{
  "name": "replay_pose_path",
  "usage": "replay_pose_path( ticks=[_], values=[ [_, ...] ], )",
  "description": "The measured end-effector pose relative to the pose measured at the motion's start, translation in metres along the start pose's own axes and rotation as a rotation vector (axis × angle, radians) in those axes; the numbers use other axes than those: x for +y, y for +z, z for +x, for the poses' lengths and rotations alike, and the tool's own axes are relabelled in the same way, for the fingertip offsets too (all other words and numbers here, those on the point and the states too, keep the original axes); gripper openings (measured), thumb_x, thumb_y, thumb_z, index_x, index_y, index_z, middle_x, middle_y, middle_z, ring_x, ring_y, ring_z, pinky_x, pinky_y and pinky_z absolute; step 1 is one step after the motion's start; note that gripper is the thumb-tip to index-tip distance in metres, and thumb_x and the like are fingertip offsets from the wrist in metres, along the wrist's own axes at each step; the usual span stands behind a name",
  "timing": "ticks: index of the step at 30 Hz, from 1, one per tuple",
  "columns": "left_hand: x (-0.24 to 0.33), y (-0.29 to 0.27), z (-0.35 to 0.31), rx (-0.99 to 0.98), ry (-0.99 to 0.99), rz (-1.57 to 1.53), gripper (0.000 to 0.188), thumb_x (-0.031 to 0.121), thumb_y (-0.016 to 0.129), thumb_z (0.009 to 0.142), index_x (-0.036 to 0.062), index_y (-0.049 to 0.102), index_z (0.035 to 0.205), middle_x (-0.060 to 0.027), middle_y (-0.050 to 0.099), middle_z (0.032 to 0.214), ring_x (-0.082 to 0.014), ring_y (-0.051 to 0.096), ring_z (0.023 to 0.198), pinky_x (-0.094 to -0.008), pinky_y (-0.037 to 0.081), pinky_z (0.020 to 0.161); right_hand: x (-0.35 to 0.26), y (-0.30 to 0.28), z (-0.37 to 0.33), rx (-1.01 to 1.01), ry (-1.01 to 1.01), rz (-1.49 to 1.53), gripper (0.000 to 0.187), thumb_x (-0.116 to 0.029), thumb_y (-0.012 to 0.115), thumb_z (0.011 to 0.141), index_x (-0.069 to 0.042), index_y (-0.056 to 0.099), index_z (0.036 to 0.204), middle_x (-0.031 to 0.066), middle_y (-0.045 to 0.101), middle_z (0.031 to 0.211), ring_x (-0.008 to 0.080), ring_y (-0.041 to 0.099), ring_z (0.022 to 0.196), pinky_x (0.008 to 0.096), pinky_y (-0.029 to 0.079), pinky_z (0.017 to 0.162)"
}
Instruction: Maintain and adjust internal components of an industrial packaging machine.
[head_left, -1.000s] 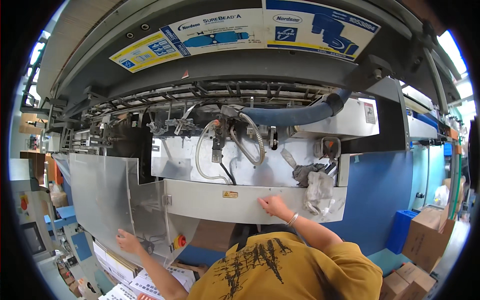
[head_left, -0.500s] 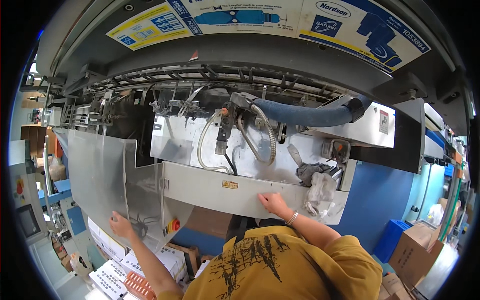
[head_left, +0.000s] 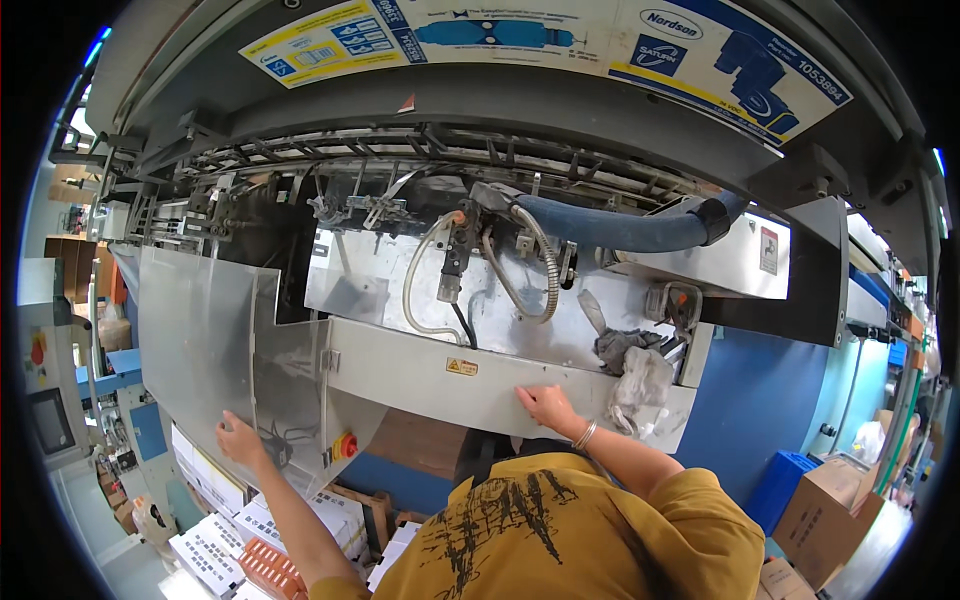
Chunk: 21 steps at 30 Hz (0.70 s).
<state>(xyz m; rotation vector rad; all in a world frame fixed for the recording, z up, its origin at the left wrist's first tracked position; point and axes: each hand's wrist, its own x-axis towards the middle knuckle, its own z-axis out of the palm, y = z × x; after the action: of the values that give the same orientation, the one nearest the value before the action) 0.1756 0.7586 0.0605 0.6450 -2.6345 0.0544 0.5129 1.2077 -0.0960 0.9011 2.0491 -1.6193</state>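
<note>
My left hand [head_left: 239, 440] is at the lower part of a clear plastic guard panel [head_left: 195, 330] on the left side of the machine. Its fingers are apart and slightly bent, with nothing seen in them; whether they touch the panel is unclear. On the white front ledge [head_left: 400, 368] of the machine rests my right hand [head_left: 547, 408], fingers curled in and nothing visible inside. A crumpled whitish cloth [head_left: 640, 385] and a dark grey rag [head_left: 622, 348] lie on the ledge to the right of that hand.
Behind the ledge stands a nozzle unit [head_left: 457, 260] with looping hoses and a thick blue hose [head_left: 620, 226]. A red-and-yellow knob [head_left: 344, 445] sits beneath the guard. White printed boxes [head_left: 212, 555] are at lower left; cardboard boxes [head_left: 825, 515] and a blue crate [head_left: 783, 490] at right.
The view has shifted slightly. My left hand sits a touch higher against the guard. My right hand has stayed in place on the ledge.
</note>
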Motion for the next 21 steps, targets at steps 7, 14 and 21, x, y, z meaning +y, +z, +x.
replay_pose_path(
  ticks=[7,14,21],
  values=[
    [0.0,0.002,0.003,0.011,-0.013,-0.003,0.055,0.051,0.045,0.088,0.0029,0.057,0.113,-0.0179,0.056,0.117,-0.0365,0.048,0.11,-0.0466,0.038,0.093,0.01,0.005,0.003,0.057,-0.092,0.012,0.048,-0.039,0.046,0.091,-0.004,0.06,0.063,0.0157,0.055,0.05,0.0312,0.058,0.045,0.0401,0.05,0.053],
    [0.008,-0.006,0.0,-0.002,-0.016,0.007,0.055,0.053,0.045,0.087,0.0052,0.059,0.11,-0.0172,0.058,0.113,-0.0367,0.051,0.107,-0.0478,0.04,0.09,0.021,0.01,0.006,0.169,-0.247,-0.131,0.046,-0.038,0.048,0.091,-0.003,0.06,0.065,0.0137,0.055,0.049,0.0286,0.058,0.045,0.0379,0.05,0.052],
    [0.011,-0.008,-0.003,0.022,-0.022,0.025,0.054,0.052,0.046,0.087,0.0045,0.06,0.109,-0.0183,0.06,0.111,-0.0381,0.054,0.103,-0.0492,0.042,0.087,0.011,0.004,0.001,0.1,-0.149,-0.059,0.046,-0.038,0.047,0.091,-0.003,0.062,0.065,0.0171,0.057,0.053,0.035,0.057,0.05,0.0424,0.05,0.056]
  ],
)
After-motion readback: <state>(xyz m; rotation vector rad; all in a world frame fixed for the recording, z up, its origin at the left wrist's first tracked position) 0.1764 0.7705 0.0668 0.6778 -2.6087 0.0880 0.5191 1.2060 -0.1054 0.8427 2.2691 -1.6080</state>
